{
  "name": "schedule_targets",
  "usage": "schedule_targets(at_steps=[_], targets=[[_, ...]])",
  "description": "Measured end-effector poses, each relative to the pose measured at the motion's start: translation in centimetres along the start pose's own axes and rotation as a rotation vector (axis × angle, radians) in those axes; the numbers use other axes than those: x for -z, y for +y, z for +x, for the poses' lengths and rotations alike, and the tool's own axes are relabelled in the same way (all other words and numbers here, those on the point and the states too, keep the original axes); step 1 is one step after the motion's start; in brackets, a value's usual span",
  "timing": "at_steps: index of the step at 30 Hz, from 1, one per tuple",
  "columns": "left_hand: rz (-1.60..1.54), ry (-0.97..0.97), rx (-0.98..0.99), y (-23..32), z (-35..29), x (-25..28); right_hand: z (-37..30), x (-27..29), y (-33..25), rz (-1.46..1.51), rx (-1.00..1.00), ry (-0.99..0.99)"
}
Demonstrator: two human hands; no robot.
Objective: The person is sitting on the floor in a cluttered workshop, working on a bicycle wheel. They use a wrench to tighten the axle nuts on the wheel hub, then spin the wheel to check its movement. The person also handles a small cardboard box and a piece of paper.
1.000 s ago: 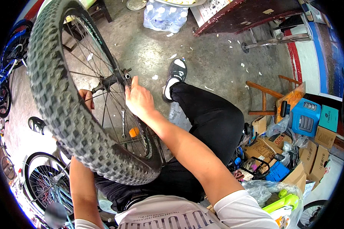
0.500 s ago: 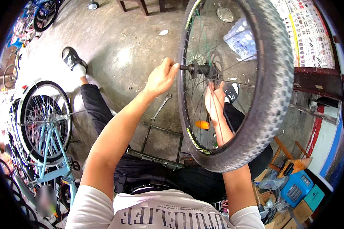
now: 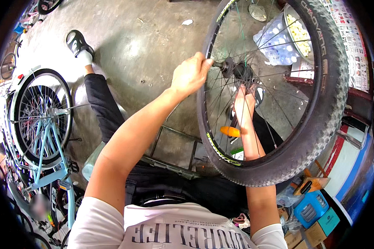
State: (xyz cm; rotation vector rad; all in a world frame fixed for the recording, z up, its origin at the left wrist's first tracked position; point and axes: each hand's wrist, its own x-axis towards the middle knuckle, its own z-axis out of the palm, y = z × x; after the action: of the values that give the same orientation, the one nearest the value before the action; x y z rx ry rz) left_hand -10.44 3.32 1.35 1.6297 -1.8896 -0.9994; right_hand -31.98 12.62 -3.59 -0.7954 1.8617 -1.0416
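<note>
Left hand (image 3: pixel 191 75) pinches the crosswise wheel axle (image 3: pixel 218 65) at left; right hand (image 3: pixel 244 103) curls near its right end, hold unclear to me.

Grasping a knobbly-tyred wheel (image 3: pixel 330 103) by its axle end (image 3: pixel 217 64) with the left hand (image 3: pixel 190 74), holding the right hand (image 3: pixel 244 103) just beside the hub (image 3: pixel 242 71). With a pale-blue bicycle (image 3: pixel 54 177) at left, a blue box (image 3: pixel 311 210) at near right.

This looks like a bicycle repair workshop, judging by the bicycles (image 3: pixel 54 176) crowded along the left, the detached knobbly-tyred wheel (image 3: pixel 241 71) held up over a stained concrete floor (image 3: pixel 112 25), and the cardboard boxes (image 3: pixel 316 235) gathered at lower right.
</note>
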Motion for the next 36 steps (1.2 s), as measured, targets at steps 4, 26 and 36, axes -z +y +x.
schedule_targets(at_steps=[4,26,36], targets=[[-0.055,0.029,-0.097,0.1,-0.1,0.3,-0.5,-0.1,-0.8,0.155,-0.087,-0.03],[-0.028,-0.136,0.1,0.7,1.7,0.6,-0.3,-0.2,-0.6,-0.135,-0.002,0.051],[-0.047,-0.083,0.003,1.1,1.2,0.6,-1.3,-0.2,-2.9,-0.074,-0.107,0.031]])
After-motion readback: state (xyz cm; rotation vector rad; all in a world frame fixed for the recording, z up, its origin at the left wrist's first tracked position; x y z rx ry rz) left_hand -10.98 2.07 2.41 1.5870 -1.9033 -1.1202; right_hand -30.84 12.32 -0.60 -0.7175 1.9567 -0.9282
